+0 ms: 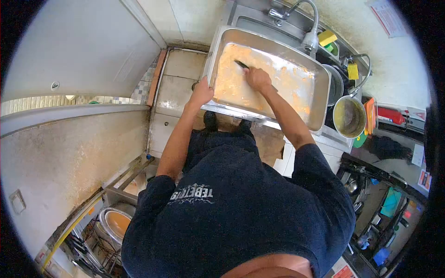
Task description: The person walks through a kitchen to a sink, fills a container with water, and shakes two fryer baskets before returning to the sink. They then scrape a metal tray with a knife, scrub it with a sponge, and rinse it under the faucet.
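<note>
Metal tray (321, 99), presumably steadied by left hand (202, 92) clamped on its near-left corner; dark tool (240, 64) clasped inside it by right hand (258, 79).

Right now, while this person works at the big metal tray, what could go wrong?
The left hand grips just one corner of the metal tray, so the tray might slide or tip if the right hand pushes hard. Orange residue is smeared over the tray's floor, so the dark tool in that hand could skid. And the round pot sits close to the tray's right end, so a shove that way might knock it.
</note>
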Available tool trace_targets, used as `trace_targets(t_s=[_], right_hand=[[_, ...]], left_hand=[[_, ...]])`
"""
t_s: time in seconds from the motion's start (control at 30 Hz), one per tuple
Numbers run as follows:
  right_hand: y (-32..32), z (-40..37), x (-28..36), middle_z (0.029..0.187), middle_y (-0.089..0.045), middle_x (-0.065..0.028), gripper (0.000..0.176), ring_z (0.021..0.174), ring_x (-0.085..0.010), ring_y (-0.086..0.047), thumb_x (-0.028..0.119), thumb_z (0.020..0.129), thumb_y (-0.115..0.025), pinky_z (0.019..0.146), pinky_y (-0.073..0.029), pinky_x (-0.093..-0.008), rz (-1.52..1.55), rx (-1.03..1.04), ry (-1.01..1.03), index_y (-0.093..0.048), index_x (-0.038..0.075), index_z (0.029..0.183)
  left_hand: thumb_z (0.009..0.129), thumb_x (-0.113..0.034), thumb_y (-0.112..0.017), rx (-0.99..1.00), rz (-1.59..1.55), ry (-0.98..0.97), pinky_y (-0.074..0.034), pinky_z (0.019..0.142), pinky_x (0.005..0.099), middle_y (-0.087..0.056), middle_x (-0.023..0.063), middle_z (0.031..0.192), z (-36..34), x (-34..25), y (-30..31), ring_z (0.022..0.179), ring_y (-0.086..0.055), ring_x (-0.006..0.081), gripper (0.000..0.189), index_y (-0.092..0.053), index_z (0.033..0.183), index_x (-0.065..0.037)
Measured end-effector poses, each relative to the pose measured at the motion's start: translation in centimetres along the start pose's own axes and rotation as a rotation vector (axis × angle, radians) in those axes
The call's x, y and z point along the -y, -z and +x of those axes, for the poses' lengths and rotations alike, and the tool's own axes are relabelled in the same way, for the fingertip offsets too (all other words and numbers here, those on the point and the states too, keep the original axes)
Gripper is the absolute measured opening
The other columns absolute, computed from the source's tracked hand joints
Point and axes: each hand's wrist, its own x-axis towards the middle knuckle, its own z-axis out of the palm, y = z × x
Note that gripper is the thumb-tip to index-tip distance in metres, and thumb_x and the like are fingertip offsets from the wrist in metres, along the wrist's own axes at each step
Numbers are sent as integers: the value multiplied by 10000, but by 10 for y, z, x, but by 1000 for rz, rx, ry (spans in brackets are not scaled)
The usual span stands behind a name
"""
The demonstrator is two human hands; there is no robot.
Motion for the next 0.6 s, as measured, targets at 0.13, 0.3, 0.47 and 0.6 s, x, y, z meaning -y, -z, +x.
trace_targets(t_s=[0.13, 0.3, 0.47, 0.6], right_hand=[[-11, 5, -5, 815, -613, -213, 432, 786, -374, -598, 369, 886, -329, 707, -476, -462, 58, 2, 1, -595, 29, 899], [-17, -42, -3, 846, -606, -218, 461, 841, -359, -586, 402, 882, -338, 742, -466, -451, -19, 182, 201, -601, 24, 898], [12, -77, 6, 823, -605, -213, 481, 821, -369, -579, 421, 873, -344, 743, -452, -464, -63, 338, 338, -602, 16, 896], [-4, -54, 8, 892, -612, -191, 468, 866, -339, -588, 420, 867, -354, 762, -459, -448, -40, 305, 170, -612, 31, 901]], left_hand=[[690, -72, -472, 49, -1, 57, -412, 796, 460, -547, 306, 899, -4, -15, 8, 894, -518, 444, 344, -442, 1004, 62], [692, -75, -461, 25, 41, 25, -416, 790, 460, -548, 310, 903, -1, -8, 4, 883, -517, 458, 353, -443, 1017, 60], [697, -85, -461, 64, -34, 2, -423, 784, 458, -550, 307, 913, -1, -5, 3, 877, -519, 462, 363, -448, 1032, 54], [700, -97, -467, -4, -56, -100, -425, 784, 460, -553, 301, 911, -3, -7, 3, 879, -519, 459, 349, -458, 1022, 37]])
